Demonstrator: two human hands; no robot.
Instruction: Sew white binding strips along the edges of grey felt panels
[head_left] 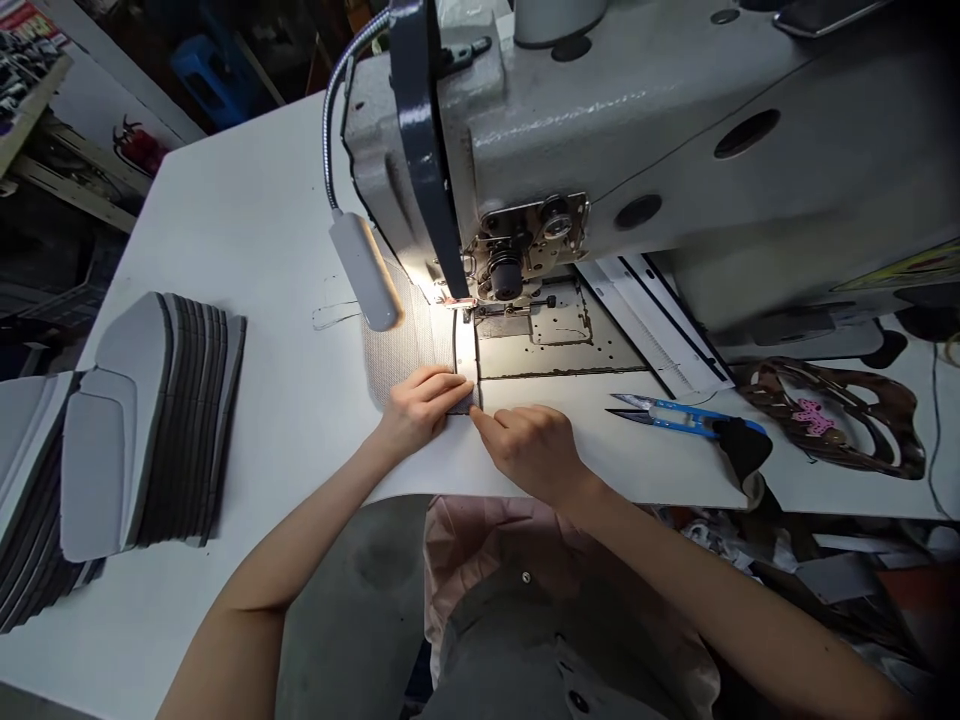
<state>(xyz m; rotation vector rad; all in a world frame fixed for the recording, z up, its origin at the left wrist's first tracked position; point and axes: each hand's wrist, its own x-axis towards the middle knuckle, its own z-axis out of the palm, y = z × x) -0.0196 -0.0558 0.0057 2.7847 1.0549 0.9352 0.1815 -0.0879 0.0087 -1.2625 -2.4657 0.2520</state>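
Observation:
A grey mesh-textured fabric panel (386, 368) lies under the sewing machine's needle area, lit by a small lamp. A pale strip (466, 345) runs along its right side, from the presser foot (459, 303) toward me. My left hand (421, 408) presses on the near end of the panel and strip, with its fingers together and bent over the edge. My right hand (531, 445) is closed, its thumb and index finger pinching the panel's near right corner, just beside the left fingertips. What lies beneath the fingers is hidden.
The sewing machine (600, 110) fills the upper right, its lamp (365, 270) hanging low. Stacks of grey padded panels (154, 430) stand at left. Blue thread snips (675, 415) and a brown hair clip (840, 415) lie at right. The table's edge is close to my body.

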